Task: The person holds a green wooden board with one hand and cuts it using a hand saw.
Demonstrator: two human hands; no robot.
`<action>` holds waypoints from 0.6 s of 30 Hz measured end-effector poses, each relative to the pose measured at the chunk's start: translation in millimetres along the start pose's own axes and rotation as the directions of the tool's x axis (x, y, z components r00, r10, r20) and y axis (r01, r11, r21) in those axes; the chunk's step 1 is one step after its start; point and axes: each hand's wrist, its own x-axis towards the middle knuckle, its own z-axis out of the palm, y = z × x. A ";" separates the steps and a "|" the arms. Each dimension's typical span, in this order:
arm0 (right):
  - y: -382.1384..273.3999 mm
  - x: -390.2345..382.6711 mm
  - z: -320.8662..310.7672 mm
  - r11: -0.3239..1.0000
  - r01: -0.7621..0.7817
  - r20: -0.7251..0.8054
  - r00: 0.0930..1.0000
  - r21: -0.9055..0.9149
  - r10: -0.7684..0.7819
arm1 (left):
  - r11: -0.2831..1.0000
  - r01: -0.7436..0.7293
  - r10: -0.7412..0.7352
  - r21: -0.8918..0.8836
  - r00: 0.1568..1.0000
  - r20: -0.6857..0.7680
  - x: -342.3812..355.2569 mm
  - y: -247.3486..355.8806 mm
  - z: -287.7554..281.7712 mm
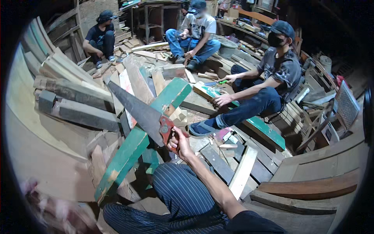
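My right hand [179, 143] is closed round the red handle of a handsaw [138, 109]. Its broad grey blade points up and to the left, passing over a long green-painted beam [125, 160] with bare worn patches. The beam runs from beside my knee toward the far middle, over other timber. From this angle I cannot tell whether the blade touches the wood. At the lower left edge, my left hand [48, 204] is smeared by motion, so its fingers and anything in them cannot be made out. It is nearest to a pale wooden panel [43, 160].
A person [269, 74] at right holds a green-handled tool beside another green beam [265, 132]. Two more people sit farther back, one in the middle [194, 33] and one at left [102, 39]. Thick timbers [83, 113] lie left; planks [307, 187] lie right.
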 end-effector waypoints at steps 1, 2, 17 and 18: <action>6.4 0.3 5.3 1.000 0.001 0.024 1.000 -0.004 -0.001 | 0.999 0.037 -0.039 0.015 0.988 0.148 -15.5 -12.8 -8.1; 9.3 -1.0 10.3 1.000 -0.009 0.061 0.998 -0.002 0.009 | 0.996 0.079 -0.084 0.029 0.954 0.289 -31.1 -23.2 -5.2; 4.3 -7.4 10.9 1.000 -0.006 -0.016 1.000 0.016 0.006 | 0.697 0.705 -0.402 0.131 0.234 0.885 -232.8 -45.6 137.6; -0.1 -9.3 10.2 1.000 0.001 -0.018 1.000 0.002 -0.001 | 0.651 0.742 -0.441 0.161 0.198 0.876 -236.8 -35.0 138.0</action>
